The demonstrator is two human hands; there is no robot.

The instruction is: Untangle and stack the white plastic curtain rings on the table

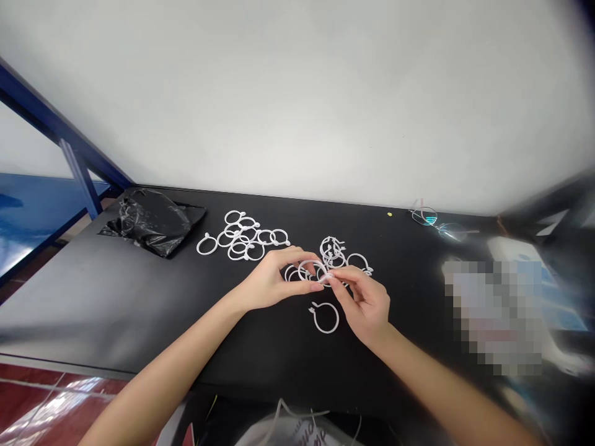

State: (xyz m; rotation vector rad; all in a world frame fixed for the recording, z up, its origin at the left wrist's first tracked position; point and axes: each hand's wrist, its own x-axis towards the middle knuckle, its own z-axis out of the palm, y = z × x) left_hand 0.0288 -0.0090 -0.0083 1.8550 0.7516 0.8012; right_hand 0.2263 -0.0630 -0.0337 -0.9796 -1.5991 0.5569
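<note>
1. The left hand [267, 285] comes in along its forearm from 8 o'clock, back of the wrist upward, fingers pointing toward 3.
2. Its thumb and index finger stand apart in a C around a white plastic ring [300, 271], the index finger along the far side, the thumb along the near side. I cannot tell how the other left fingers are set.
3. The right hand [369, 303] comes from 4 o'clock, bent inward at the wrist, fingers pointing toward 10. Thumb and index finger pinch the ring at its 3 o'clock side; the remaining fingers curl behind.
4. The ring is between the two hands, over the black table [279, 353].
5. From the ring, a single open ring [338, 319] lies near, about 5 o'clock.
6. A small heap of rings [333, 254] is just beyond, between 1 and 2 o'clock; a larger group of rings [239, 241] lies at 10.
7. Farther out are a black plastic bag [155, 223], between 9 and 10, and eyeglasses [425, 217] at 2, near the wall [297, 124].
</note>
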